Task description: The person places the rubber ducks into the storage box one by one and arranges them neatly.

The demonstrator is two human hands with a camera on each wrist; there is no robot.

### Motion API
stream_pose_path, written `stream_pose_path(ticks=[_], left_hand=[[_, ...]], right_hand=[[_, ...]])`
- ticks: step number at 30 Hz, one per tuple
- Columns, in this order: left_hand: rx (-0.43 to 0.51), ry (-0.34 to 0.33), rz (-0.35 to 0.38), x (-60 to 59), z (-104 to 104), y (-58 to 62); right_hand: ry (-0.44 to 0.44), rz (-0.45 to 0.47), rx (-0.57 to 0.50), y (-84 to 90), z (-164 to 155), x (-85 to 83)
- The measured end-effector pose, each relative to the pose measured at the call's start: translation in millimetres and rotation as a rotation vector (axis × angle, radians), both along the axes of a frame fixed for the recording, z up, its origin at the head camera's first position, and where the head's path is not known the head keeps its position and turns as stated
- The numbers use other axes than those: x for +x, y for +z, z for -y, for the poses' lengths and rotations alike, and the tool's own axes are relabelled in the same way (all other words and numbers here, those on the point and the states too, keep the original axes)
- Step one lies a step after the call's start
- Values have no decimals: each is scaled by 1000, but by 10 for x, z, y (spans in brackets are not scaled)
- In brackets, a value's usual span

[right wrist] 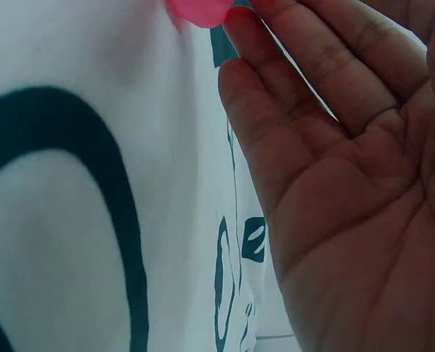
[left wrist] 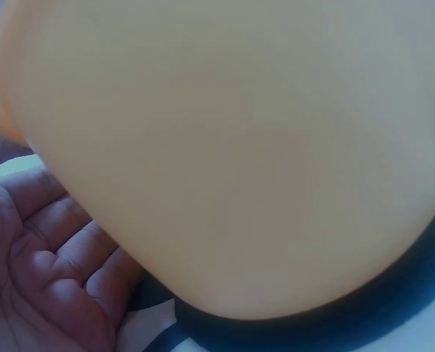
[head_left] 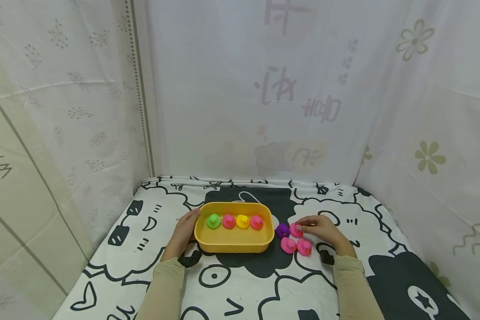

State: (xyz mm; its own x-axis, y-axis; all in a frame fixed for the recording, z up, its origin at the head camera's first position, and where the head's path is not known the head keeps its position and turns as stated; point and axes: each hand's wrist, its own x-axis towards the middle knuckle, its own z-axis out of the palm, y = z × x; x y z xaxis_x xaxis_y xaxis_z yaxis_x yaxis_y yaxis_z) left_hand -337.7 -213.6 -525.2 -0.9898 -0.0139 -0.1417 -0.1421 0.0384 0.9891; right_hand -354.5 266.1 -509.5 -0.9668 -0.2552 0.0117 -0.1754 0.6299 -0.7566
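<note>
A yellow plastic tub point(head_left: 234, 248) sits in front of me with a row of small rubber ducks inside: a green duck point(head_left: 214, 221), a yellow duck point(head_left: 242, 221) and two pink ones. My left hand point(head_left: 186, 229) holds the tub's left end at the rim; in the left wrist view the tub's wall point(left wrist: 239, 161) fills most of the picture. Right of the tub, my right hand point(head_left: 322, 229) pinches a pink rubber duck point(head_left: 294, 230) with its fingertips. Beside that duck lie a purple duck point(head_left: 282, 230) and two more pink ducks point(head_left: 288, 245), close together.
A white cloth with black cartoon drawings point(head_left: 214, 275) covers the table. Pale printed curtains point(head_left: 240, 111) close off the back and both sides. Each wrist wears a dark strap with a camera.
</note>
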Motion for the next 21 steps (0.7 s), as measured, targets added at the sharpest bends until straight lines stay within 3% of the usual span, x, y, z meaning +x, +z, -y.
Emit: stream_pose_path(ticks=[8, 21], left_hand=[[-1, 6, 6, -2, -9, -13], [-12, 2, -5, 15, -2, 6]], right_hand=[[-24, 73, -55, -105, -57, 7], [-50, 37, -48, -139, -50, -33]])
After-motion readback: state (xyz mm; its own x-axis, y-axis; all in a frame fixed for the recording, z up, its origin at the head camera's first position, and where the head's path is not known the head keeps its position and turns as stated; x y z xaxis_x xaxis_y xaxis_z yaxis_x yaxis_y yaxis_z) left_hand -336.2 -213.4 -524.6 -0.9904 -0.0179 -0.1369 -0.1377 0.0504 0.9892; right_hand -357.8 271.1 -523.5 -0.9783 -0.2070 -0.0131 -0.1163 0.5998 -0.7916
